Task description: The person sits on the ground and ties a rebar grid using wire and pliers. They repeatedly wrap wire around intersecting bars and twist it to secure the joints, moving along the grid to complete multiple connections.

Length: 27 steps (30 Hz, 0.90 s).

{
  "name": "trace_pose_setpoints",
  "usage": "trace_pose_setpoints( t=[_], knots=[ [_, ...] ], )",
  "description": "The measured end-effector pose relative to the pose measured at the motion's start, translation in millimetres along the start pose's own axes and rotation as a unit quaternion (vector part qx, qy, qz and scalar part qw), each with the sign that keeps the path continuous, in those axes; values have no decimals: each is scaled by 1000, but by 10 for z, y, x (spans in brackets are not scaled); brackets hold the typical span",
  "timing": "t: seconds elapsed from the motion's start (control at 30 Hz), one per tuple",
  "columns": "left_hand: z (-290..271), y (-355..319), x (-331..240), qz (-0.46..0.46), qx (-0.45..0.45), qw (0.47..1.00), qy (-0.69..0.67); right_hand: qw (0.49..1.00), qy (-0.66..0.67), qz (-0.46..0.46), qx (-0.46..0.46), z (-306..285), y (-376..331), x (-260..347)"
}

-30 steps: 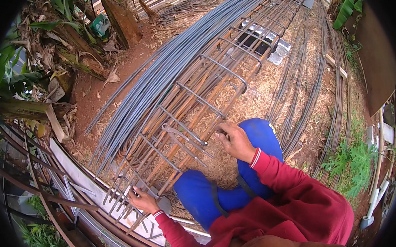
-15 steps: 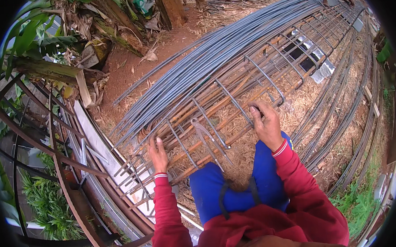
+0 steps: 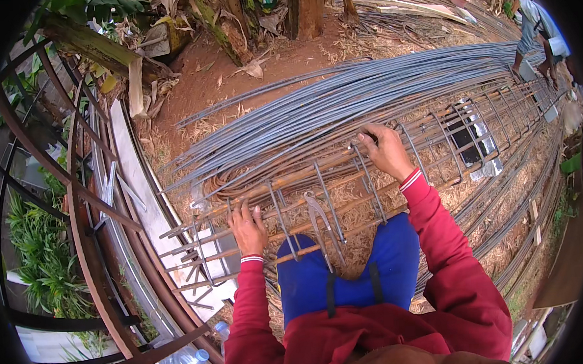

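Steel cage [image 3: 327, 194], gappy, fingers [image 3: 369, 142] at far edge

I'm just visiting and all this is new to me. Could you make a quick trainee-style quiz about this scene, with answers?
1. Multiple choice: of the left hand and the right hand, which is nearer the left end of the steel cage? A: left. B: right.
2. The pincers: true or false, the right hand grips them.
3. Fill in: another person is near the picture's upper ___ corner.

Key: 1: A. 2: False; neither hand holds them. 3: right.
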<state>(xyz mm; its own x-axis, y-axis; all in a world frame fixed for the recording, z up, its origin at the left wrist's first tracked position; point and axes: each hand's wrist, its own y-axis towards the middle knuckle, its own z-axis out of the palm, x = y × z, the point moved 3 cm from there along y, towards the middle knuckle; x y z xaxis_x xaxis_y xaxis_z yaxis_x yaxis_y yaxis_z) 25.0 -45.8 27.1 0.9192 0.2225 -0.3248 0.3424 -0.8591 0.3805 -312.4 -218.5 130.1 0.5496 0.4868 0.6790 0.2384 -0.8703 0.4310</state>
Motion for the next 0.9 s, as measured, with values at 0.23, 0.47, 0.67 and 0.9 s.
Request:
trace_pose_setpoints(
  t=[0.23, 0.47, 0.67, 0.9],
  knots=[
    [-71, 7, -23, 39, -7, 998, -42, 922, -171, 33, 345, 963, 861, -938],
    [-57, 33, 8, 13, 15, 999, -45, 785, -89, 345, 507, 1647, 838, -1726],
    [-81, 29, 16, -11, 41, 998, -42, 765, 114, 450, 447, 1738, 1000, -1967],
    [-163, 99, -53, -16, 42, 998, -41, 717, 415, 388, 404, 1593, 1199, -1804]
  ],
)
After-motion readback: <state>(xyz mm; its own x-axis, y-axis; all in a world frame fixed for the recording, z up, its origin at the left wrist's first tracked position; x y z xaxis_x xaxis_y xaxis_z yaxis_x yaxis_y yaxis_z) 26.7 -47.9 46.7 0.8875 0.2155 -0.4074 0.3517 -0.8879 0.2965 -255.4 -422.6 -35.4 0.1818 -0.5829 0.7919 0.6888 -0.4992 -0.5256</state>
